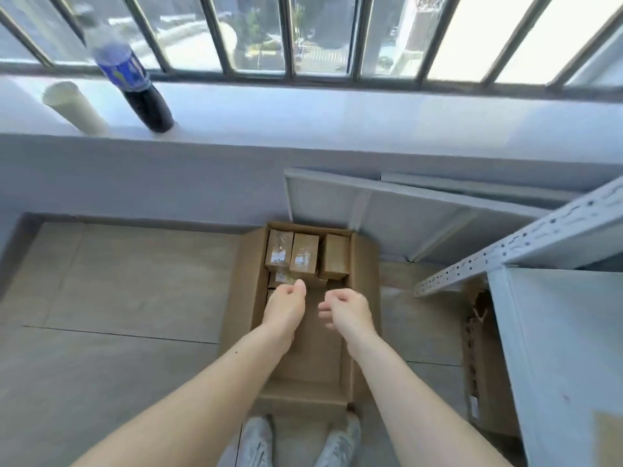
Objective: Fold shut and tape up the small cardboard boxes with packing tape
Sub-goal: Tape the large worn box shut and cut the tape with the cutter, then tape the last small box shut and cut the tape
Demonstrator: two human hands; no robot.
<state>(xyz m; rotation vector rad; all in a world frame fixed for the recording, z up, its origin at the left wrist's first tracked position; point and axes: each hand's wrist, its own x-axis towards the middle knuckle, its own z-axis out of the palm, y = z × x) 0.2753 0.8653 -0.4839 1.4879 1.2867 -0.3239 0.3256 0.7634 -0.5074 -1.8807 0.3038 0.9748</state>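
Note:
A big open carton (244, 298) stands on the floor in front of my feet. Several small taped cardboard boxes (304, 256) stand upright in its far end, and others lie below them, partly hidden. My left hand (286, 303) hovers over the carton's left half with its fingers loosely curled and nothing visible in it. My right hand (347, 308) hangs beside it over the carton's middle, fingers loosely curled, holding nothing. No packing tape roll is in view.
A dark cola bottle (135, 79) and a white tube (76, 107) stand on the window sill. Grey metal shelf panels (387, 214) lean against the wall behind the carton. A perforated shelf rail (522, 241) and a grey shelf (566, 348) are at right, flattened cardboard (485, 365) beside them.

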